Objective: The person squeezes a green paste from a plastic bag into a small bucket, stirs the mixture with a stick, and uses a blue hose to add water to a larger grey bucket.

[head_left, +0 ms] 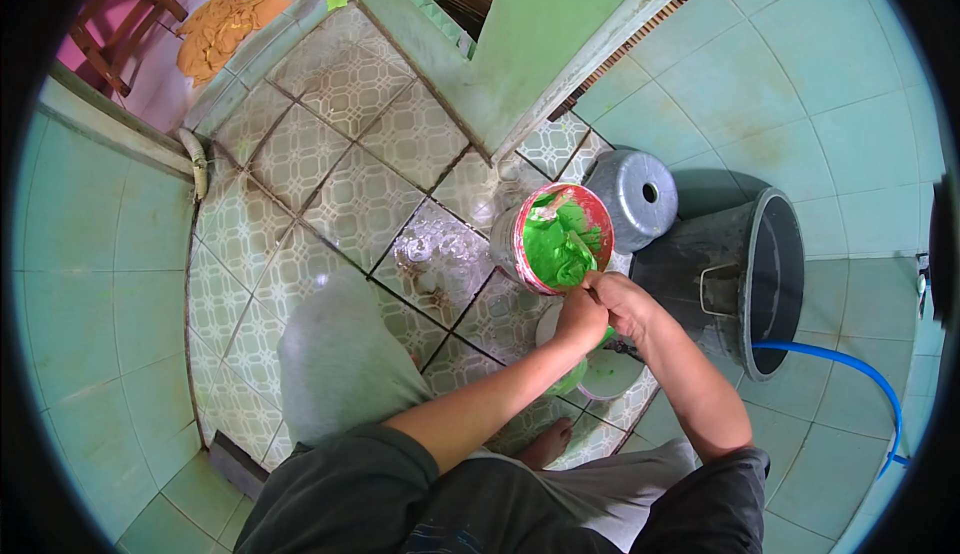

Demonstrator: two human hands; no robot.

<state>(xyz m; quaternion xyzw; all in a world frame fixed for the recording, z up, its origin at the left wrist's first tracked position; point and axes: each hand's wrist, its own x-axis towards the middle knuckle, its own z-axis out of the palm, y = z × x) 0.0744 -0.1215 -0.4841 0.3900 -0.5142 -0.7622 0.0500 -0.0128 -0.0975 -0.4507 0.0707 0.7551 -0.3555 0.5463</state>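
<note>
A red-rimmed bucket (pixel 524 204) of thick green paint (pixel 550 246) stands on the patterned floor at the centre. My left hand (pixel 581 316) and my right hand (pixel 625 306) are closed together just beyond its near rim, gripping what looks like a thin stick or handle; how much of it is in the paint I cannot tell. Below my hands, a white pail (pixel 610 384) with green smears is partly hidden by my arms.
A dark grey tub (pixel 690 264) lies tipped on its side, with a blue hose (pixel 845 356) at its mouth. An upturned metal basin (pixel 625 184) sits behind the bucket. A green door (pixel 560 24), tiled walls, and an orange cloth (pixel 225 29) beyond the threshold surround me.
</note>
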